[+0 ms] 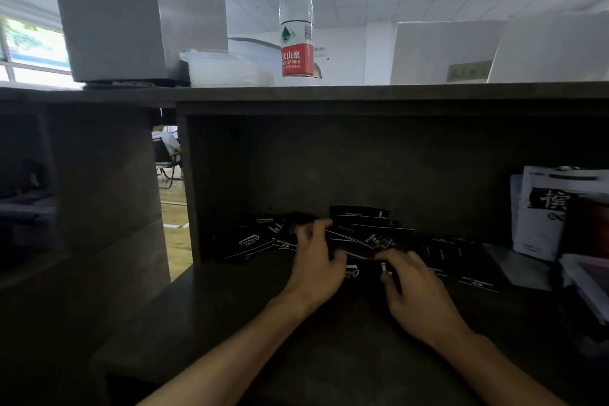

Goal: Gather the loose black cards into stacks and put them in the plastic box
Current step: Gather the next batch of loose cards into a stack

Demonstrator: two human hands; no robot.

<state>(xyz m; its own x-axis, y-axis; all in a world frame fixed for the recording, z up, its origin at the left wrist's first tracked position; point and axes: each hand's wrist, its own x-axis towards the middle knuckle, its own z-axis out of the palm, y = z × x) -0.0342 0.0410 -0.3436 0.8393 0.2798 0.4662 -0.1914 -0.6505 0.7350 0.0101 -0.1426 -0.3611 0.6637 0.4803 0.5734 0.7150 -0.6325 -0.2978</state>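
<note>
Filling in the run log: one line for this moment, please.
stage: gathering | left hand: on black cards | right hand: on cards | cards: loose, spread on desk | plastic box: unconfirmed

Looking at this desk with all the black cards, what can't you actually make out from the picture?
- Black cards, head view: the count is unclear; they overlap in dim light under the shelf, and the left hand and right hand cover some.
- Card print: too small and blurred to read.
- Plastic box on the shelf: contents unclear through the cloudy sides.
- White papers: cut off by the right edge.
</note>
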